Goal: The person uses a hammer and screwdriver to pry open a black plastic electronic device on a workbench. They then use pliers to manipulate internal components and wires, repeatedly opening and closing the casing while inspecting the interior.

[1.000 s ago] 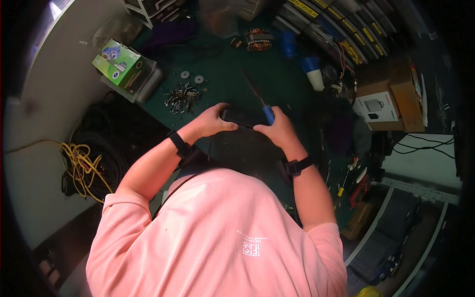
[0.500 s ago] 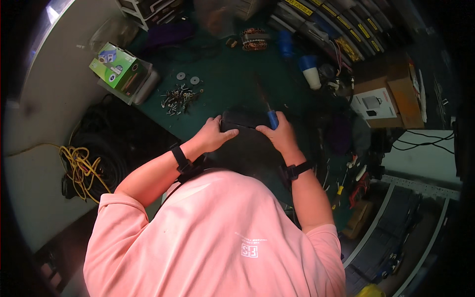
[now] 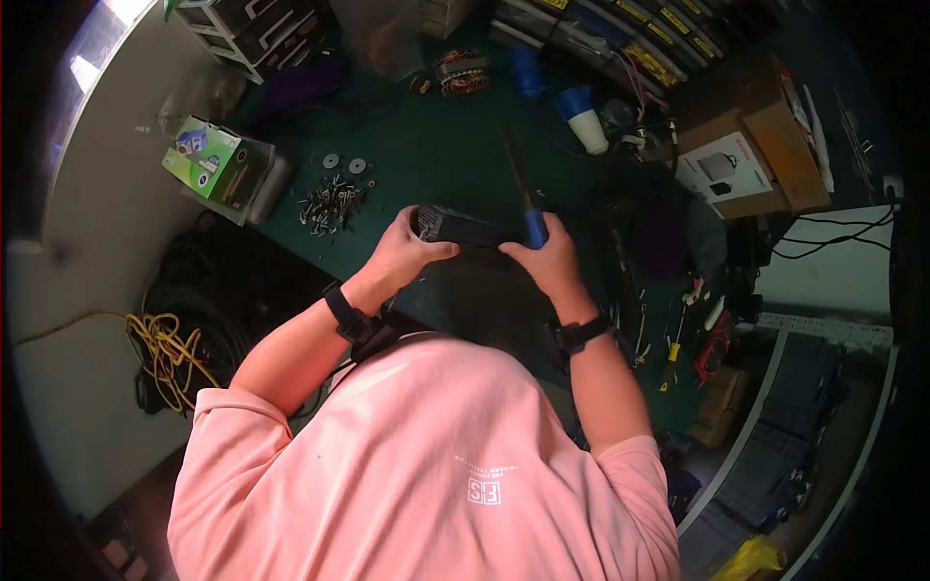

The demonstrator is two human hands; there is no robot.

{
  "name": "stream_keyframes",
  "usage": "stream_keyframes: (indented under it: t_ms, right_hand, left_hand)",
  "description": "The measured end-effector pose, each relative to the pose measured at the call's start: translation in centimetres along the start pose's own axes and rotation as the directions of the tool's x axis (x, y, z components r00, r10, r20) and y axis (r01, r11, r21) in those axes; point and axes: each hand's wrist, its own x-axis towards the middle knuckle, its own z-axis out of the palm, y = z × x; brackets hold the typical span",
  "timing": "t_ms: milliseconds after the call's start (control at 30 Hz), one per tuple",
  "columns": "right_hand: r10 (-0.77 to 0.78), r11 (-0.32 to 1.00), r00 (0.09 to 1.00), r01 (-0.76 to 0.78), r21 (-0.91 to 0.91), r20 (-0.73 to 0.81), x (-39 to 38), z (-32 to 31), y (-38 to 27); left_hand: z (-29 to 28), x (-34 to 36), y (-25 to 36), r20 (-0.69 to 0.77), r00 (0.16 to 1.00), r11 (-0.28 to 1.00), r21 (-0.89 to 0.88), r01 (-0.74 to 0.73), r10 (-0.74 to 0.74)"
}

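Between my hands is a black, box-shaped part point(image 3: 465, 229) with a ribbed or vented face toward its left end. My left hand point(image 3: 407, 254) is closed on its left end, thumb along the near edge. At its right end, my right hand point(image 3: 552, 261) grips the part with the thumb. That same hand also holds a blue-handled screwdriver point(image 3: 535, 228), whose long dark shaft points away from me. The part's underside is hidden. A pile of loose screws point(image 3: 331, 203) lies on the green bench top point(image 3: 426, 131) beyond my left hand, near two round washers point(image 3: 345, 165).
A green box point(image 3: 208, 165) stands at the far left. Copper-wound coils point(image 3: 461, 74) and a blue-and-white bottle point(image 3: 583, 121) are at the back. Right are a cardboard box point(image 3: 746, 155), a yellow-handled screwdriver point(image 3: 672, 353) and other tools. Yellow cord point(image 3: 170, 349) hangs at left.
The black part has tilted, so its ribbed face now shows. Both hands keep their hold. My view has shifted, moving the bench things toward the left and upward in the picture.
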Motion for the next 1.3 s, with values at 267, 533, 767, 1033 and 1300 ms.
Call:
stream_keyframes:
  t_ms: [267,533,767,1033,1300]
  right_hand:
    - [-0.120,0.986,0.972,0.140,-0.088,0.200,-6.4,-11.5,-5.3]
    - [-0.051,0.980,0.929,0.117,-0.160,0.367,-9.1,-12.9,-7.4]
    - [-0.092,0.981,0.911,0.152,-0.120,0.401,-8.2,-12.2,-7.9]
    - [-0.074,0.979,0.899,0.148,-0.140,0.431,-7.5,-11.9,-8.0]
    - [-0.096,0.968,0.901,0.184,-0.173,0.423,-7.3,-11.9,-8.1]
  left_hand:
    - [0.7,0.2,3.6,-0.129,0.982,0.939,0.333,-0.085,0.135]
    - [0.9,-0.2,4.4,-0.059,0.958,0.909,0.335,-0.247,0.282]
    - [1.2,-0.7,5.1,-0.071,0.967,0.920,0.334,-0.207,0.243]
    - [1.0,-0.2,4.4,-0.089,0.967,0.924,0.329,-0.197,0.238]
    - [1.0,0.0,4.3,-0.073,0.970,0.931,0.304,-0.201,0.233]
